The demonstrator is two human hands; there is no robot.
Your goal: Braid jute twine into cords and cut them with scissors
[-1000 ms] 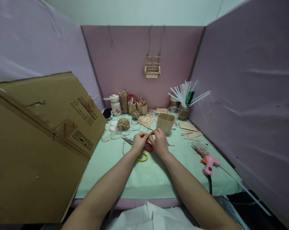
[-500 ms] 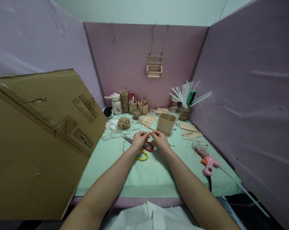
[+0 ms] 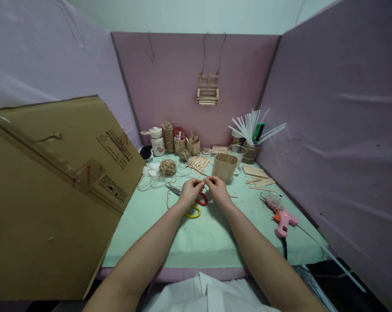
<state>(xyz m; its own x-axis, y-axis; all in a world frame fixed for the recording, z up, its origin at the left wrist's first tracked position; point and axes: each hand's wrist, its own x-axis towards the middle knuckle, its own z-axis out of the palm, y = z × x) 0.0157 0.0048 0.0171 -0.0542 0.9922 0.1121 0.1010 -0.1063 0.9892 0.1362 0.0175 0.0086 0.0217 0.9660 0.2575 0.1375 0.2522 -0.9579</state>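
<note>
My left hand and my right hand meet above the table, fingertips pinched together close to each other. Between them is a thin tan strand, apparently twine, mostly covered by the fingers. Under my left hand and wrist lie scissors with red and yellow handles, blades pointing left. A loose length of twine curves beside the blades, and a short tan end shows right of my right wrist. Just behind my right hand stands a cup-shaped holder made of craft sticks.
A twine ball with loose loops lies back left, near scattered craft sticks. More sticks lie right. A pink glue gun with a lit light rests at right. A large cardboard sheet leans at left.
Both hands stay pinched together in nearly the same place, with the left hand shifted slightly right. The view has tilted a little; the objects on the table have not moved.
</note>
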